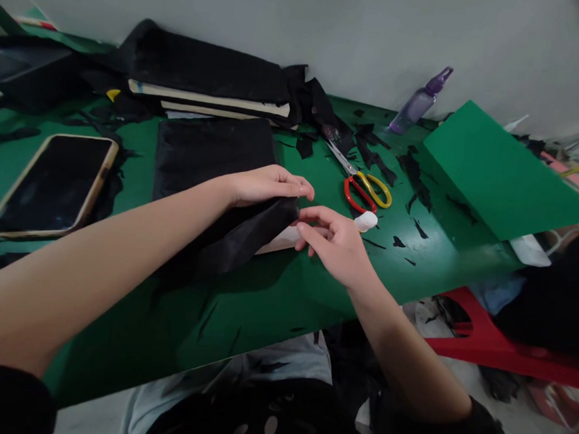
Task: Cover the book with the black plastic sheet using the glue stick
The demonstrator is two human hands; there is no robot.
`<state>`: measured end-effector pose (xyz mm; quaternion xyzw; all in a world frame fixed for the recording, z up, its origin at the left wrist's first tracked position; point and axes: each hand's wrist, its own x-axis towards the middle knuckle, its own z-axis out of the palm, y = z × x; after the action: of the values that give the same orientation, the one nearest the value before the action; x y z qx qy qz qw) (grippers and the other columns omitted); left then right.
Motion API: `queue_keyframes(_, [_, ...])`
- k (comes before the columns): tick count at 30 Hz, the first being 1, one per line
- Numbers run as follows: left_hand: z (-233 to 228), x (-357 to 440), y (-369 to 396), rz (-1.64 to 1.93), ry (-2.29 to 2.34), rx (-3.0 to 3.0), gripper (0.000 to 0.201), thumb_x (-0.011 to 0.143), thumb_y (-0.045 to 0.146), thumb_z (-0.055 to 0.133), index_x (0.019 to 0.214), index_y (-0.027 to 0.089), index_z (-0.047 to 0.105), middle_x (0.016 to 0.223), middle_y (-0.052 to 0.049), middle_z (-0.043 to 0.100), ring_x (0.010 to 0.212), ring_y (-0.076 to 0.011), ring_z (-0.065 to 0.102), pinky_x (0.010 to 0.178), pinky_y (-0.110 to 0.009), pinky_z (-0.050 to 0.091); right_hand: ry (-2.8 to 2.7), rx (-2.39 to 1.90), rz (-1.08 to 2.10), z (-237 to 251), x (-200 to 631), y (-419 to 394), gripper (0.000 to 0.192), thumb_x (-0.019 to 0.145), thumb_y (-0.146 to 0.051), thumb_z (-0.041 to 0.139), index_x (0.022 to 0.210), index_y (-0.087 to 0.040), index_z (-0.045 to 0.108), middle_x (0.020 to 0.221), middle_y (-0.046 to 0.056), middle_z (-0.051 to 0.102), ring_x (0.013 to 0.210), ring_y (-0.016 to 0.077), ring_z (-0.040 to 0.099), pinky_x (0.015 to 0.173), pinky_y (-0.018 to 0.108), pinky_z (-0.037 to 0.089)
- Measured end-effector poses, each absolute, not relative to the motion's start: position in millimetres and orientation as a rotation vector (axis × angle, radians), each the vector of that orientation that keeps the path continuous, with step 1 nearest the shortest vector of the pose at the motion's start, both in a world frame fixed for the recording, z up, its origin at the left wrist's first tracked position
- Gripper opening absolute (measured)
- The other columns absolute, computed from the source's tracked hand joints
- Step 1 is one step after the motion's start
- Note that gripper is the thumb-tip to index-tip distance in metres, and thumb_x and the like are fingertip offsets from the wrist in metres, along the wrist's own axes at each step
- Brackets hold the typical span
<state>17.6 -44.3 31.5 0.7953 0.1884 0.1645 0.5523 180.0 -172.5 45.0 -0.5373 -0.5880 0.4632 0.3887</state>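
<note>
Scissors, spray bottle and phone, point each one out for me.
scissors [366,189]: head view, where the red and yellow handles meet.
spray bottle [417,107]: head view, middle of the purple body.
phone [54,182]: head view, centre of the dark screen.

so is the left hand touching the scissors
Apart. The head view shows the left hand on black cloth, green table between it and the scissors.

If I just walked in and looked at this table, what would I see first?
Two bare arms meet in the middle of the green table, where the left hand and right hand pinch a piece of black fabric lying over a pale flat piece. Just behind them lie scissors with one red and one yellow handle, among little black scraps. A big dark-screened tablet in a tan case sits at the left.
</note>
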Motion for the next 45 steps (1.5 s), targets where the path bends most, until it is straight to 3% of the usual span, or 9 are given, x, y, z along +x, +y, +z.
queue_keyframes(6, [37, 19, -47, 0.338, 0.460, 1.978, 0.035, 0.088, 0.045, 0.042, 0.089, 0.018, 0.066, 0.112, -0.004, 0.062, 0.092, -0.0154, 0.058, 0.079, -0.025, 0.044, -1.415, -1.363, 1.268, 38, 181, -174, 0.022, 0.080, -0.028, 0.059, 0.100, -0.019, 0.059, 0.090, 0.004, 0.066, 0.064, 0.0120, 0.064, 0.051, 0.024, 0.049])
queue_keyframes(12, [38, 30, -58, 0.266, 0.489, 2.169, 0.041, 0.088, 0.048, 0.040, 0.076, 0.016, 0.063, 0.098, -0.004, 0.063, 0.086, -0.0147, 0.057, 0.078, -0.025, 0.043, -1.440, -1.486, 1.266, 33, 189, -180, 0.016, 0.081, -0.030, 0.057, 0.090, -0.016, 0.059, 0.061, -0.002, 0.057, 0.047, 0.0075, 0.049, 0.044, 0.022, 0.038])
queue_keyframes(16, [29, 38, -62, 0.293, 0.478, 2.395, 0.048, 0.091, 0.048, 0.033, 0.070, 0.015, 0.060, 0.089, -0.006, 0.063, 0.086, -0.0163, 0.056, 0.079, -0.027, 0.041, -1.528, -1.538, 1.087, 33, 193, -186, 0.012, 0.080, -0.028, 0.058, 0.081, -0.017, 0.060, 0.067, -0.001, 0.056, 0.054, 0.0084, 0.048, 0.050, 0.023, 0.038])
queue_keyframes(20, [22, 41, -64, 0.326, 0.526, 2.507, 0.046, 0.094, 0.046, 0.032, 0.081, 0.015, 0.063, 0.090, -0.008, 0.065, 0.092, -0.0182, 0.055, 0.082, -0.028, 0.040, -1.580, -1.557, 0.922, 39, 195, -194, 0.011, 0.079, -0.028, 0.058, 0.077, -0.018, 0.061, 0.069, -0.001, 0.052, 0.058, 0.0097, 0.046, 0.053, 0.024, 0.038])
queue_keyframes(23, [21, 41, -65, 0.358, 0.529, 2.540, 0.044, 0.094, 0.044, 0.034, 0.085, 0.015, 0.066, 0.096, -0.008, 0.066, 0.095, -0.0184, 0.055, 0.084, -0.029, 0.040, -1.606, -1.510, 0.960, 44, 196, -200, 0.009, 0.078, -0.027, 0.061, 0.080, -0.018, 0.061, 0.089, 0.003, 0.059, 0.074, 0.0127, 0.055, 0.064, 0.026, 0.045])
queue_keyframes(25, [21, 41, -66, 0.389, 0.493, 2.564, 0.044, 0.094, 0.042, 0.035, 0.080, 0.015, 0.067, 0.099, -0.008, 0.066, 0.097, -0.0184, 0.055, 0.084, -0.030, 0.040, -1.564, -1.537, 1.086, 45, 197, -205, 0.013, 0.078, -0.028, 0.061, 0.085, -0.018, 0.060, 0.085, 0.003, 0.062, 0.075, 0.0136, 0.057, 0.066, 0.026, 0.047])
queue_keyframes(33, [16, 39, -67, 0.461, 0.402, 2.685, 0.043, 0.094, 0.037, 0.039, 0.072, 0.018, 0.071, 0.096, -0.006, 0.066, 0.092, -0.0175, 0.056, 0.082, -0.031, 0.040, -1.543, -1.679, 1.176, 40, 203, -223, 0.038, 0.078, -0.036, 0.063, 0.110, -0.021, 0.049, 0.071, -0.004, 0.055, 0.052, 0.0085, 0.042, 0.052, 0.024, 0.038])
queue_keyframes(39, [17, 39, -69, 0.476, 0.407, 2.668, 0.043, 0.094, 0.038, 0.039, 0.074, 0.018, 0.071, 0.096, -0.006, 0.067, 0.093, -0.0176, 0.056, 0.085, -0.032, 0.039, -1.592, -1.780, 1.052, 47, 216, -232, 0.029, 0.081, -0.043, 0.059, 0.098, -0.019, 0.056, 0.058, -0.005, 0.047, 0.050, 0.0091, 0.039, 0.048, 0.023, 0.034])
queue_keyframes(45, [18, 37, -68, 0.483, 0.422, 2.687, 0.044, 0.095, 0.038, 0.038, 0.073, 0.018, 0.070, 0.100, -0.006, 0.065, 0.098, -0.0179, 0.054, 0.086, -0.031, 0.037, -1.408, -1.725, 0.658, 55, 221, -232, 0.018, 0.082, -0.035, 0.058, 0.088, -0.018, 0.062, 0.058, -0.003, 0.048, 0.049, 0.0089, 0.041, 0.045, 0.023, 0.035])
